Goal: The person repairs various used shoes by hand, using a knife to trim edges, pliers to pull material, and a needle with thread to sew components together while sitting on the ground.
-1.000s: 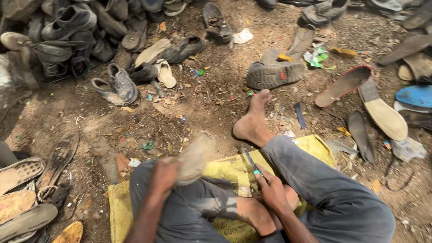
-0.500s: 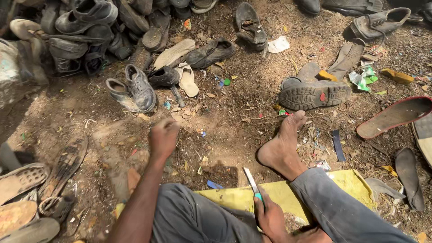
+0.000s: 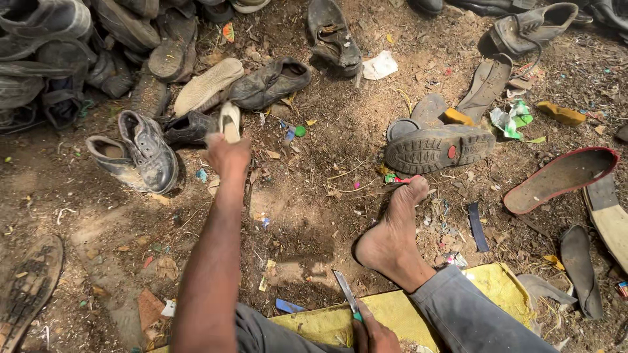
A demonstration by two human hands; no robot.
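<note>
The left hand (image 3: 227,155) reaches out and grasps a pale sole (image 3: 229,121) at the shoe pile's (image 3: 78,52) edge; the right hand (image 3: 374,333) stays clenched on a knife (image 3: 347,295) near the yellow mat (image 3: 327,323); a firm pull back toward the lap seems needed.

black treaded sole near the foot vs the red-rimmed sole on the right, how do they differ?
The black treaded sole lies tread up, showing dark lugs and a red spot; the red-rimmed sole lies inner face up, brownish with a red edge. The black one is thick and chunky; the red-rimmed one looks thin and shallow. The black one sits just beyond the bare foot; the red-rimmed one lies farther right. Both are detached soles on the dirt.
</note>
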